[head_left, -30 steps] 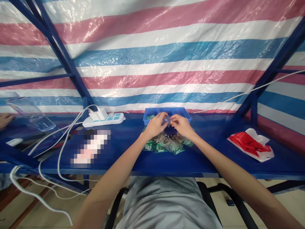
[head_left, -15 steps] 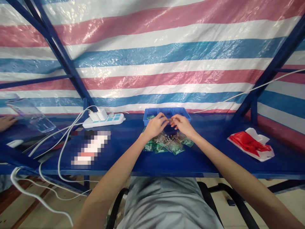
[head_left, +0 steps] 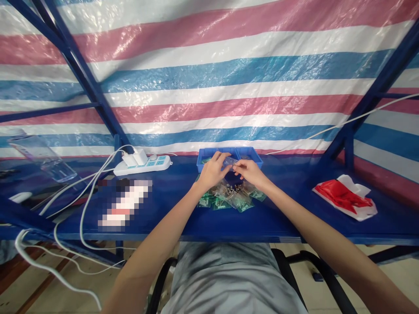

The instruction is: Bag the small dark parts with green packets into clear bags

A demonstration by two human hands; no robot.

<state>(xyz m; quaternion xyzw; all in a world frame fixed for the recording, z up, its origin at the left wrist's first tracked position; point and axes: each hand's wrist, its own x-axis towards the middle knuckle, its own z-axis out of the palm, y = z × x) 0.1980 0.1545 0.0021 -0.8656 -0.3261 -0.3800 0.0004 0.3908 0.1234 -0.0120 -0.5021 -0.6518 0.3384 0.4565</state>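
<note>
Left hand (head_left: 213, 171) and right hand (head_left: 252, 172) pinch a small clear bag (head_left: 230, 161) between fingertips at the blue tray (head_left: 200, 167), beyond the packets (head_left: 241, 203); light, even tension should keep its film flat.

Bags (head_left: 241, 203) block the tray (head_left: 257, 155) in front, leaving its right open

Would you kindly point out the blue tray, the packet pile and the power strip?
Blue tray (head_left: 200, 167), head view: front wall, left end.
Packet pile (head_left: 238, 201), head view: a front packet.
Power strip (head_left: 144, 167), head view: middle of its body.
</note>
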